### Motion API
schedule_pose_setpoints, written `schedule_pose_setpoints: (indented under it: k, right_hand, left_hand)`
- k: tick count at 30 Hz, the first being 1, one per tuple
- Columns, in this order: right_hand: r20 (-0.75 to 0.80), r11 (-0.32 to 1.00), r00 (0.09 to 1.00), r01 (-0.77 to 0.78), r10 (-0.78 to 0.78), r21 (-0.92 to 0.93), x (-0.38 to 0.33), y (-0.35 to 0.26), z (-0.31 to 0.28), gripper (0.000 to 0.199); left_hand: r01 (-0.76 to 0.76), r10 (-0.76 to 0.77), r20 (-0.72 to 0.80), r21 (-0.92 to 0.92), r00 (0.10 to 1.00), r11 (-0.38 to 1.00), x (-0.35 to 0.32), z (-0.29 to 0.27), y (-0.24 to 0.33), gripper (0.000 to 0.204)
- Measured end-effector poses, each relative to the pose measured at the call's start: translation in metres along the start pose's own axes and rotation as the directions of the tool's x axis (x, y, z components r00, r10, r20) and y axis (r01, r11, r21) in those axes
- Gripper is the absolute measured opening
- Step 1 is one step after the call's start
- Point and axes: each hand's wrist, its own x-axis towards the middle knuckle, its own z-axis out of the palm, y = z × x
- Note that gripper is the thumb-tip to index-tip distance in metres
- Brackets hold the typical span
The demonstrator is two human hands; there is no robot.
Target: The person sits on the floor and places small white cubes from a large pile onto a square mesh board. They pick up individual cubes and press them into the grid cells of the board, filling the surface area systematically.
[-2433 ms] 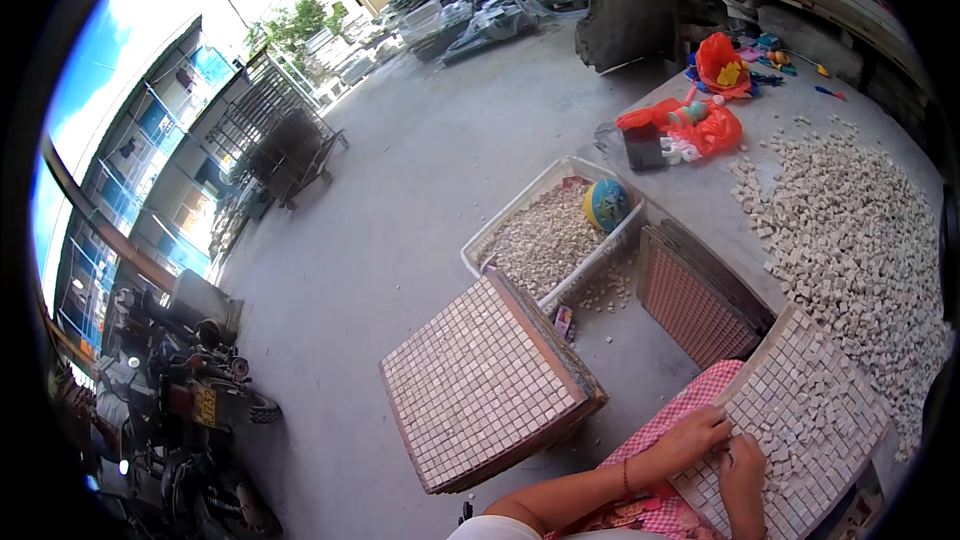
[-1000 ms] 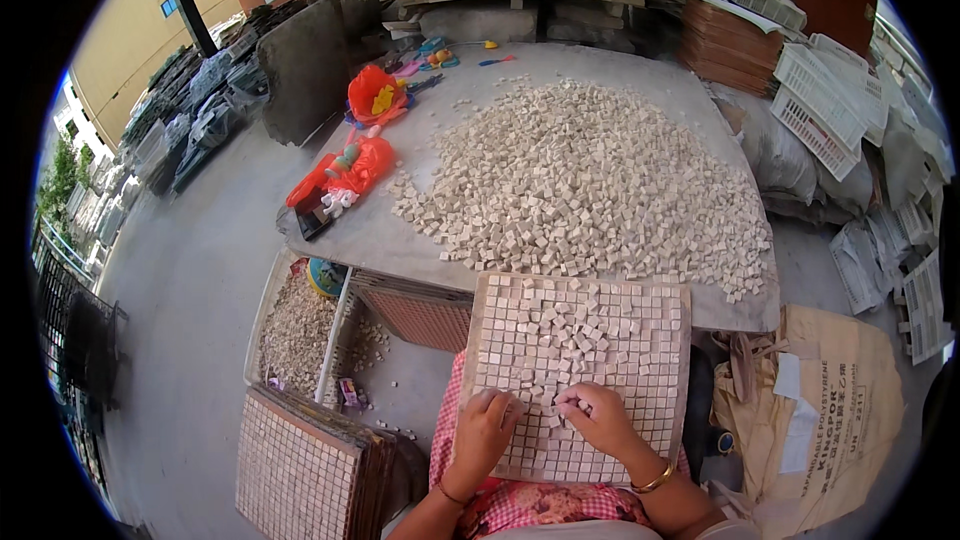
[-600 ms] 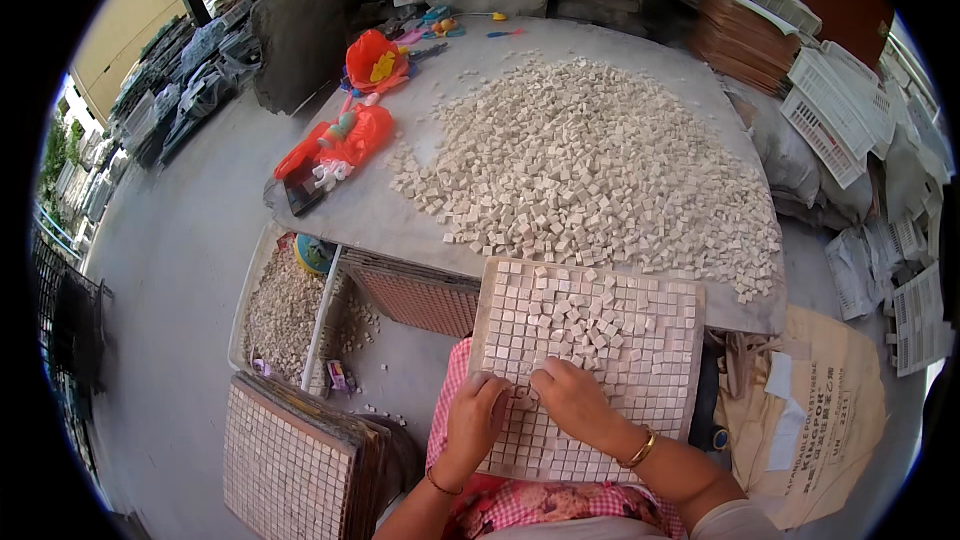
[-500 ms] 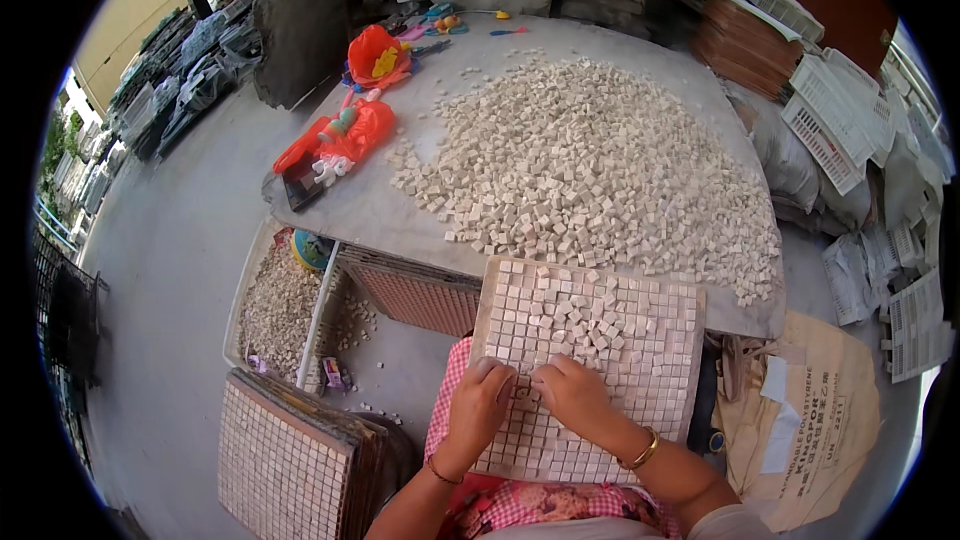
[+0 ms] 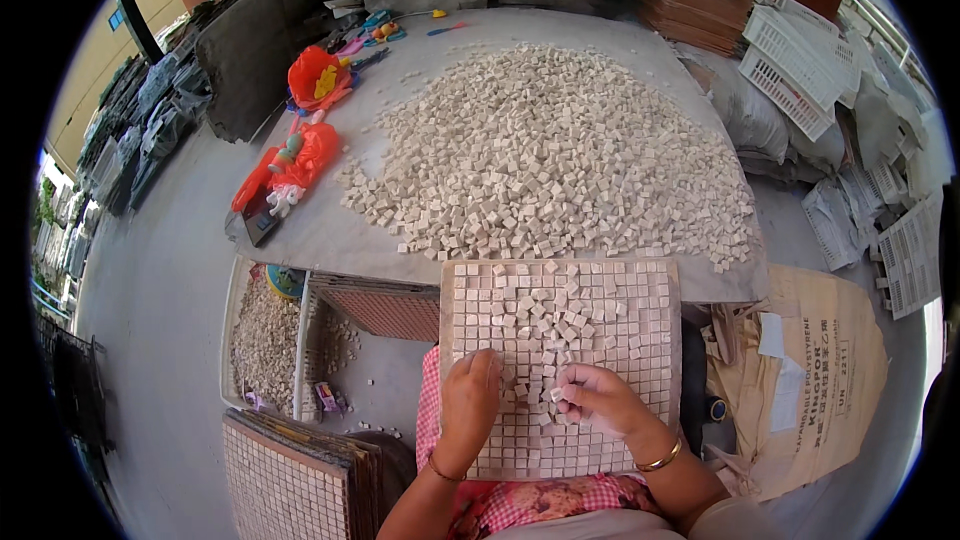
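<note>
A square gridded tray [image 5: 673,315] lies in front of me, many of its cells filled with small pale stone tiles. Between thumb and fingers, my right hand [image 5: 605,402] pinches one stone tile [image 5: 557,395] above the middle of the grid. My left hand [image 5: 472,398] rests over the tray's left part with its fingers curled together; their tips are mostly hidden, so what they hold, if anything, does not show. Loose tiles [image 5: 562,318] lie heaped on the grid, from its upper middle down to between my hands.
Beyond the tray, a big pile of stone tiles [image 5: 560,160] covers a stone-topped table [image 5: 330,230]. Red plastic bags [image 5: 318,148] lie at its left. Below left are a white crate of tiles [image 5: 265,340] and stacked filled trays [image 5: 285,470]. A tan sack [image 5: 840,380] lies right.
My hands have moved apart over the tray, and a tile now shows in my right fingertips. Loose tiles now lie lower, between the hands. The whole view has shifted, with the scene sliding left.
</note>
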Motion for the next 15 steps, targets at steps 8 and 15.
schedule_pose_setpoints:
  k: [8, 15]
  right_hand:
    - [0.067, 0.990, 0.995, 0.069, -0.077, 0.121, -0.001, 0.003, -0.002, 0.012]
    - [0.116, 0.985, 0.979, 0.162, -0.168, 0.061, -0.012, -0.006, -0.006, 0.015]
  left_hand:
    - [0.149, -0.152, 0.001, 0.208, 0.988, 0.967, -0.010, 0.007, 0.045, 0.028]
    - [0.251, -0.251, -0.011, 0.093, 0.968, 0.964, -0.018, 0.019, 0.050, 0.036]
